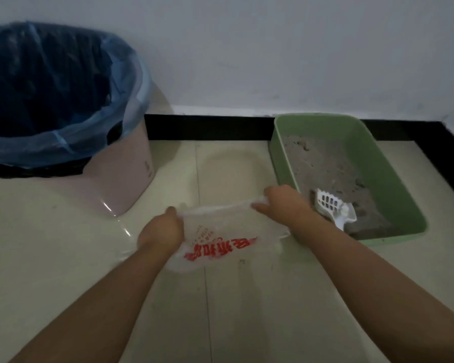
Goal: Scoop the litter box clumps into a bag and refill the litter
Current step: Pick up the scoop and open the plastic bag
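Hands low over pale floor tiles (63, 244), stretching white plastic bag (220, 237) with red print: left hand (161, 231) gripping left edge, right hand (281, 203) pinching far rim. Just right, green litter box (393, 179) against wall, grey litter (325, 166) inside, white scoop (333, 208) at near end. Far left, pink bin (126, 179), blue liner (131, 82).

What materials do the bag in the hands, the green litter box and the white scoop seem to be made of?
The bag looks like thin, translucent plastic film: it wrinkles, the floor shows through it, and it carries red print. The green litter box seems to be rigid moulded plastic with a smooth, faintly glossy rim. The white scoop also looks like hard plastic, with moulded slots.
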The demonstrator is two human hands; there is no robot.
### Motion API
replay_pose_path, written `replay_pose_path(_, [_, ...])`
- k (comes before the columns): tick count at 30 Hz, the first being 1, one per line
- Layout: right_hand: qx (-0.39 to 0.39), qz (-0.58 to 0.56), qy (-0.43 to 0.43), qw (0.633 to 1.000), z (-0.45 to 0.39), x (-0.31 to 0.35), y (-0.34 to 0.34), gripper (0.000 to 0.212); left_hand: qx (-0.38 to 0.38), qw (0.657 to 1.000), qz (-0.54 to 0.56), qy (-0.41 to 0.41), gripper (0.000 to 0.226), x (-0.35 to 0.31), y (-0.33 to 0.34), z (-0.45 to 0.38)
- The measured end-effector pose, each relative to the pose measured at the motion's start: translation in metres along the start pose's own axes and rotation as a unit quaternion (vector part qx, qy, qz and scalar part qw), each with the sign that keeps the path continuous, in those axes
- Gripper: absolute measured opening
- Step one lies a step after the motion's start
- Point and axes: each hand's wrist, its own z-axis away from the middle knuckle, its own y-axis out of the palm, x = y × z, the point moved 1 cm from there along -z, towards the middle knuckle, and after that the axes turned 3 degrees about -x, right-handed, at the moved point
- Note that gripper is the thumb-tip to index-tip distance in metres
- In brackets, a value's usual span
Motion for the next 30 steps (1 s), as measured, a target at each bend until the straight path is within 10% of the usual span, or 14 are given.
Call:
replay_pose_path(6, [0.139, -0.014, -0.024, 0.99, -0.049, -0.006, 0.043, 0.038, -0.013, 0.982, 0.176, -0.065, 0.057, -0.026, 0.008, -0.028])
replay_pose_path(13, [0.002, -0.195, 0.009, 0.981, -0.068, -0.013, 0.048, 0.026, -0.101, 0.987, 0.097, 0.084, 0.056, -0.065, 0.029, -0.02])
replay_pose_path(18, [-0.008, -0.319, -0.026, 0.947, -0.055, -0.028, 0.045, 0.023, -0.11, 0.984, 0.131, -0.049, 0.036, -0.047, 0.041, -0.023])
replay_pose_path(23, [0.015, -0.179, -0.053, 0.982, -0.043, -0.033, 0.049, 0.06, -0.129, 0.95, 0.213, -0.187, 0.037, -0.028, 0.054, -0.02])
replay_pose_path(26, [-0.099, -0.089, -0.111, 0.985, -0.033, -0.023, 0.05, 0.061, -0.116, 0.929, 0.271, -0.222, 0.039, -0.024, 0.056, -0.029])
replay_pose_path(30, [-0.268, -0.091, -0.337, 0.898, -0.026, -0.005, 0.064, 0.015, -0.08, 0.925, 0.303, -0.216, 0.047, -0.032, 0.052, -0.039])
